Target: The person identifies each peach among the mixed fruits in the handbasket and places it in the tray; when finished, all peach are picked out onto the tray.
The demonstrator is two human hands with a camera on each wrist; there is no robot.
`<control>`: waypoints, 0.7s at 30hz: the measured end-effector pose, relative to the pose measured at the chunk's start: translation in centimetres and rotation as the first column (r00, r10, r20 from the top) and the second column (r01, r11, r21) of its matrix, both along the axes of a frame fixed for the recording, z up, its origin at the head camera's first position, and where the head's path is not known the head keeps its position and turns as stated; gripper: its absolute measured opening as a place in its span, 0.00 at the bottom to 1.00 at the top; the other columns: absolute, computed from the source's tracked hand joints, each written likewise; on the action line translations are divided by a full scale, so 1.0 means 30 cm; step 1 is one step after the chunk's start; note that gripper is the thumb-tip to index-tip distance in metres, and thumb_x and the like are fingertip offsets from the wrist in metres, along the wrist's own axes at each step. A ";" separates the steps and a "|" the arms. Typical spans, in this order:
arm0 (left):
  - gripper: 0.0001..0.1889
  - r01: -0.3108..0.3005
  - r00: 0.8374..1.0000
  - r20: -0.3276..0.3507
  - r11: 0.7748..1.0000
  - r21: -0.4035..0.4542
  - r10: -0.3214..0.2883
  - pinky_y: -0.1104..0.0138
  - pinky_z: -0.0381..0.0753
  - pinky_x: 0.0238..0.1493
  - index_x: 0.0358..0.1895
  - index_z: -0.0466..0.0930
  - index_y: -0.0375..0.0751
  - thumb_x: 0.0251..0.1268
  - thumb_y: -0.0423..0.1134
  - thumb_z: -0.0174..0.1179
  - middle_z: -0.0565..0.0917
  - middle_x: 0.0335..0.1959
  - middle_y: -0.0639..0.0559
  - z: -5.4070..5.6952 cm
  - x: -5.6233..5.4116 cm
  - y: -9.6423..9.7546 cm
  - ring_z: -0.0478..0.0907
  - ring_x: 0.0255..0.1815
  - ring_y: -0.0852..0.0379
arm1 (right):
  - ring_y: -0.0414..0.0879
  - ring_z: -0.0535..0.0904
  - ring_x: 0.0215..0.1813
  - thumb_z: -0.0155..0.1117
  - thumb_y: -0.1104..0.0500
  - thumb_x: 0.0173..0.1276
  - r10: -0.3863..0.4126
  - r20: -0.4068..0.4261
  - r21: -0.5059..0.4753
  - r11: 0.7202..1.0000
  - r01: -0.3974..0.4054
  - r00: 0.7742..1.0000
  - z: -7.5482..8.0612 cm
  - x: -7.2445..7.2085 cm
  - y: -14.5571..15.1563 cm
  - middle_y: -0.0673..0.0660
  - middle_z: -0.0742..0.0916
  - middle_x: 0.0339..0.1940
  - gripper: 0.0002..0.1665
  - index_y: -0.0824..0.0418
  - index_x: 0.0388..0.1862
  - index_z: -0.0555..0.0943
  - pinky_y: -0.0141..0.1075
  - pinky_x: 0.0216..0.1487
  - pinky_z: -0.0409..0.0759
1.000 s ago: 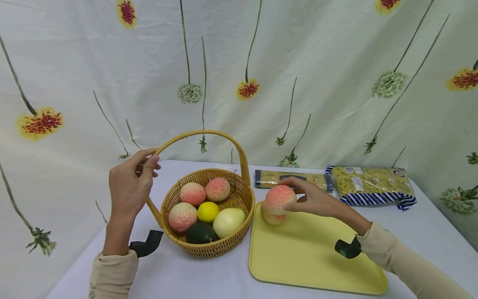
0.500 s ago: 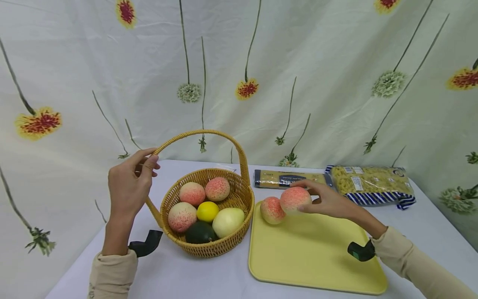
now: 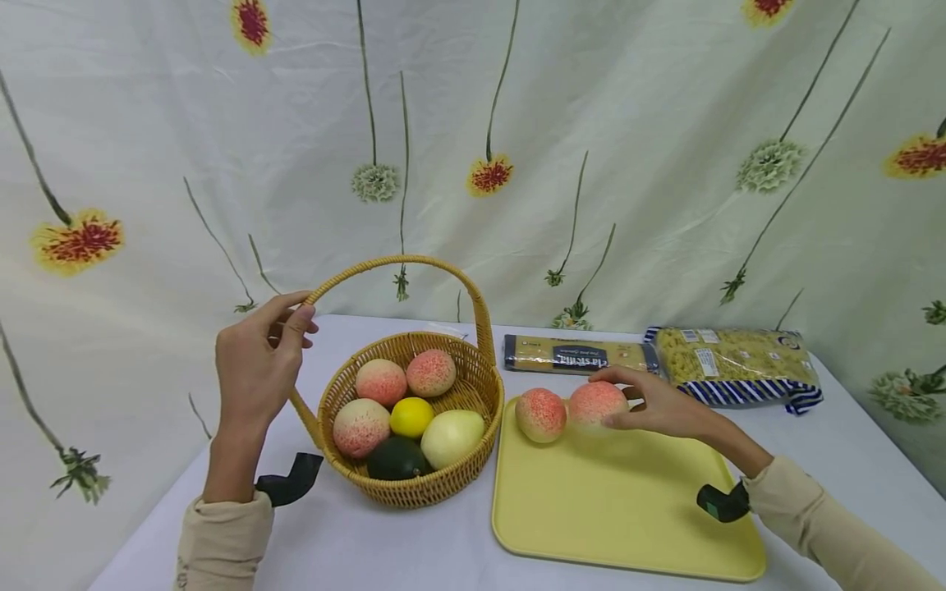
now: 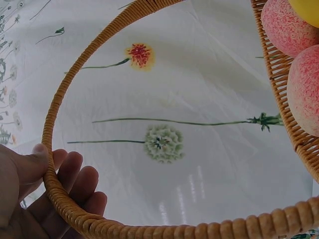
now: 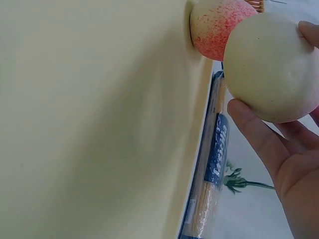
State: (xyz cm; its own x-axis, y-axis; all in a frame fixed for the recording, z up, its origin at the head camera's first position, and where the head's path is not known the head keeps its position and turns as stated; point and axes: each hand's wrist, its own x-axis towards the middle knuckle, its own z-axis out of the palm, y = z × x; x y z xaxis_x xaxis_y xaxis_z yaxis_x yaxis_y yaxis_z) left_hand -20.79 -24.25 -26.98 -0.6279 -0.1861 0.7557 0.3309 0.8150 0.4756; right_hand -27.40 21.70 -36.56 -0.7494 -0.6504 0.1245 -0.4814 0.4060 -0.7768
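My left hand (image 3: 254,369) grips the arched handle (image 3: 402,261) of a wicker basket (image 3: 414,494), thumb on one side and fingers curled behind it. Inside the basket sit several pink-speckled peaches (image 3: 380,383), a yellow lemon (image 3: 411,418), a pale yellow-green fruit (image 3: 452,439) and a dark green avocado-like fruit (image 3: 397,460). My right hand (image 3: 661,404) holds another peach (image 5: 269,69) between thumb and fingers, low over the back of a yellow tray (image 3: 628,509). One more peach (image 3: 541,414) rests in the tray's back left corner, just left of the held one.
Behind the tray lies a flat pack of spaghetti (image 3: 580,355), with a larger bag of short pasta (image 3: 739,365) to its right. A white cloth (image 3: 414,550) covers the table, and a flower-printed curtain (image 3: 628,123) hangs at the back.
My right hand has moved right and slightly down with its peach, from in front of the tray's corner peach to beside it. The left hand and basket have stayed put.
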 end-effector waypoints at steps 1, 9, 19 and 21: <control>0.13 -0.001 1.000 0.000 1.000 0.000 0.001 0.82 0.68 0.21 0.52 0.83 0.41 0.69 0.40 0.57 0.86 0.27 0.43 0.000 0.000 0.000 0.68 0.21 0.84 | 0.65 0.76 0.58 0.65 0.57 0.65 -0.004 -0.001 0.003 1.000 0.004 1.000 -0.004 -0.001 0.006 0.69 0.71 0.64 0.32 0.63 0.66 0.67 0.38 0.44 0.81; 0.13 -0.001 1.000 0.003 1.000 0.001 0.001 0.83 0.68 0.22 0.52 0.83 0.41 0.69 0.40 0.57 0.86 0.27 0.43 -0.002 -0.001 -0.003 0.68 0.22 0.84 | 0.65 0.75 0.58 0.65 0.57 0.65 -0.025 0.002 0.026 0.999 0.025 1.000 -0.032 -0.016 0.030 0.70 0.71 0.64 0.33 0.64 0.65 0.67 0.38 0.44 0.81; 0.13 0.001 1.000 0.001 1.000 0.003 -0.001 0.83 0.68 0.22 0.52 0.83 0.41 0.69 0.40 0.57 0.86 0.27 0.43 -0.002 -0.001 -0.001 0.69 0.22 0.84 | 0.64 0.75 0.59 0.66 0.57 0.64 -0.031 -0.032 0.046 0.998 0.033 0.999 -0.053 -0.022 0.046 0.69 0.73 0.62 0.33 0.67 0.65 0.67 0.42 0.47 0.80; 0.13 0.000 1.000 0.003 1.000 0.002 0.000 0.82 0.68 0.21 0.52 0.83 0.40 0.69 0.40 0.57 0.86 0.27 0.43 -0.001 0.000 -0.001 0.69 0.22 0.83 | 0.64 0.75 0.59 0.66 0.57 0.64 -0.031 -0.041 0.047 0.998 0.033 0.999 -0.059 -0.024 0.048 0.69 0.73 0.61 0.32 0.67 0.64 0.68 0.40 0.47 0.80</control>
